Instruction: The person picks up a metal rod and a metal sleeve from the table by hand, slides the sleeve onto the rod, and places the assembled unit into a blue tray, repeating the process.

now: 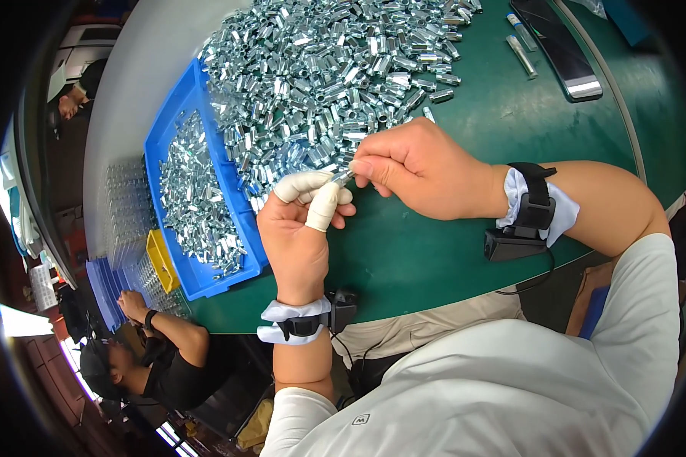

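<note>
Work surface: green table [511, 129], round-edged, its near rim curving just in front of the person's lap. Bare green lies below and to the right of both hands as far as that rim; the ground above and to the left is crowded.

Stock: large heap of small silver metal sleeves [335, 68], loose on the table, reaching down almost to the hands. Blue tray [240, 228] at the left edge, partly filled with the same parts; its right wall stands just beside the left hand. Small yellow bin [162, 261] touching the tray's outer left side.

Left hand [297, 236]: raised from below, white finger cots on thumb and forefinger, these two closed together at the tips on one end of a small metal piece [343, 177]. Other fingers curled loosely.

Right hand [423, 167]: enters from the right, thumb and forefinger pinched on the other end of the same piece; remaining fingers folded in. The piece sits between the two hands, above the table, just under the heap's lower edge.

Far right: dark flat phone-like device [560, 49] and two slim tubes [522, 46], well apart from the hands.

Wrists: strapped bands with small black units.
</note>
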Motion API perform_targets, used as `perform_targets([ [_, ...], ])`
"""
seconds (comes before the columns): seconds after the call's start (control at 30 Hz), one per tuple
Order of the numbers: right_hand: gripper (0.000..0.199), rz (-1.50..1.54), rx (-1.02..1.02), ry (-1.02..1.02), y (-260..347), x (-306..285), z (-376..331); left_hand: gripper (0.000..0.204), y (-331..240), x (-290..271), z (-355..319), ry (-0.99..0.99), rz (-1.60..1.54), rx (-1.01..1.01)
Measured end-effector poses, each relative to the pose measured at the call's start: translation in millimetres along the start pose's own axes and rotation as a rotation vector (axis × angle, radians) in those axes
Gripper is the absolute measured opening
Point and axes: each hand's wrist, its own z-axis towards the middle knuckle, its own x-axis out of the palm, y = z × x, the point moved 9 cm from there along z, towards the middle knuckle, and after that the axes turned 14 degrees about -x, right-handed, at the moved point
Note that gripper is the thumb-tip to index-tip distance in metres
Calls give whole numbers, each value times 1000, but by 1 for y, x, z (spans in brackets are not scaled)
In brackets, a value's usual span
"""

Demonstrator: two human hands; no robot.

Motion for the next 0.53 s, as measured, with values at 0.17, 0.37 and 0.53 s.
perform_targets([
  [0.17, 28, 37, 35, 3, -8, 3, -1, 14, -10, -10, -11, -36, -9, 9],
  [0.37, 32, 82, 13, -26, -4, 1, 0, 22, -60, -115, -51, -588, 64, 377],
  [0.53, 31, 89, 70, 14, -8, 3, 0, 51, -50, -77, -57, -435, 1241, 445],
])
